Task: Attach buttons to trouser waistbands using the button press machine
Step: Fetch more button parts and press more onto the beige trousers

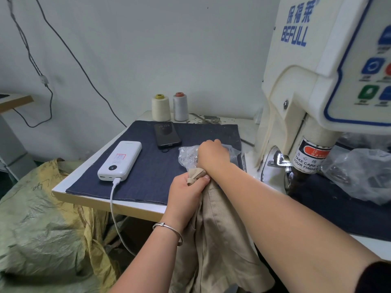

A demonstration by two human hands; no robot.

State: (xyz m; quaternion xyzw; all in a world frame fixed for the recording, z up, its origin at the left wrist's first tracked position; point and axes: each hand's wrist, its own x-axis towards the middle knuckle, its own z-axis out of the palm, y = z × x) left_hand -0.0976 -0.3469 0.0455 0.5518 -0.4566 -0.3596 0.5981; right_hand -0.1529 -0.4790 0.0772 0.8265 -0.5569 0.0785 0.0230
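Observation:
Beige trousers (213,235) hang from the table's front edge. My left hand (186,187) grips their bunched waistband end (195,175) at the table edge. My right hand (212,154) reaches across into a clear plastic bag of small metal buttons (187,154) lying on the dark blue cloth (148,166); its fingertips are curled down and hidden inside the bag. The cream button press machine (300,115) stands to the right, its press head (296,176) low beside my right forearm.
A white power bank (119,160) with a cable and a black phone (167,134) lie on the cloth. Two thread cones (169,106) stand at the back. Another clear bag (359,174) lies right of the machine. A yellow-green sack (42,225) fills the floor at left.

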